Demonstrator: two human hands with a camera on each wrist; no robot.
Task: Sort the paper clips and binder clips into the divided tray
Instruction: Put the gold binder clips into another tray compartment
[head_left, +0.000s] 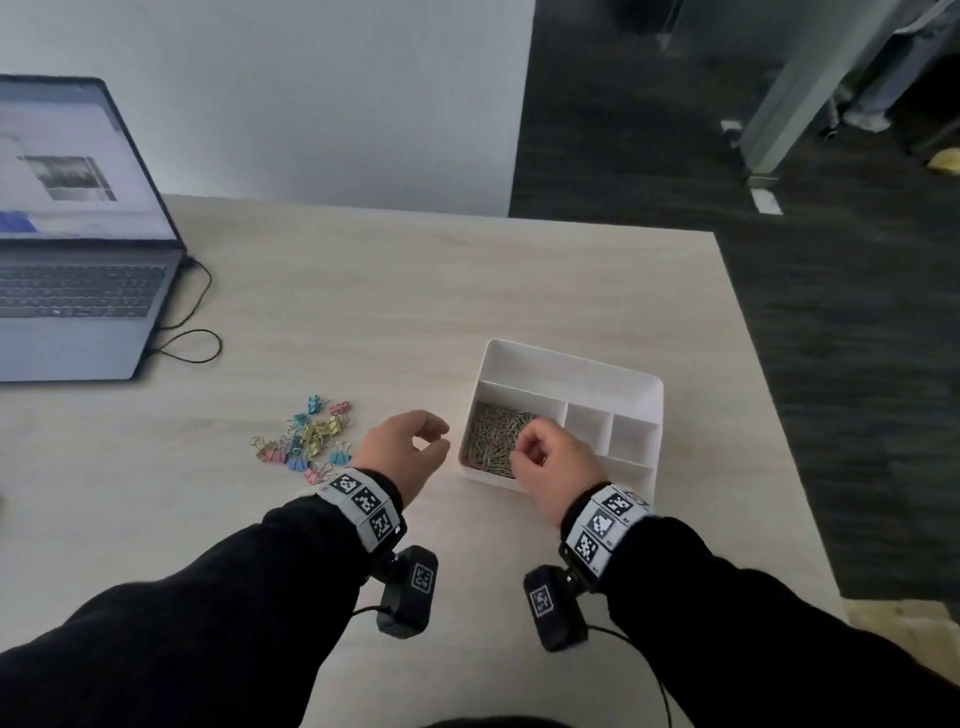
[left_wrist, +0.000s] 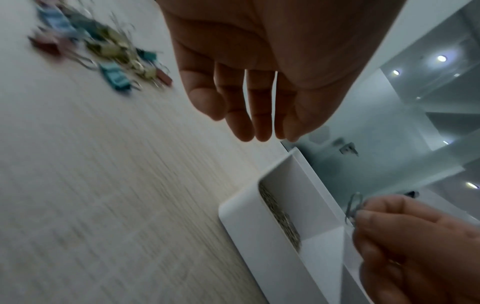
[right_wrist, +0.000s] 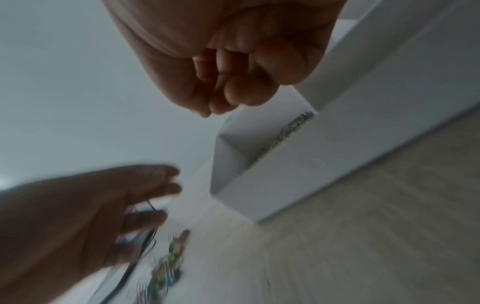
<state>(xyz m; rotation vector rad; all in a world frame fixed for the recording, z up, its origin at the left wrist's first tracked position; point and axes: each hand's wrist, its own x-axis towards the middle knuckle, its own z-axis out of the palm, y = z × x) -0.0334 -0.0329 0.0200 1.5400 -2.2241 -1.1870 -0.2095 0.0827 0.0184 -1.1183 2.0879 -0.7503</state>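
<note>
A white divided tray (head_left: 571, 358) sits on the pale wood table. Its large left compartment holds a heap of metal paper clips (head_left: 491, 434); the small compartments I can see look empty. Several pastel binder clips (head_left: 311, 434) lie in a loose pile left of the tray. My left hand (head_left: 434, 439) hovers between the pile and the tray, fingers relaxed and empty, as the left wrist view (left_wrist: 246, 115) confirms. My right hand (head_left: 519, 452) is curled above the paper clip compartment and pinches a single paper clip (left_wrist: 353, 207) between thumb and fingertips.
An open laptop (head_left: 78, 234) stands at the back left, its black cable (head_left: 192, 332) looping on the table. The table's right edge (head_left: 769, 415) runs close behind the tray, with dark floor beyond. Bare tabletop lies in front of both hands.
</note>
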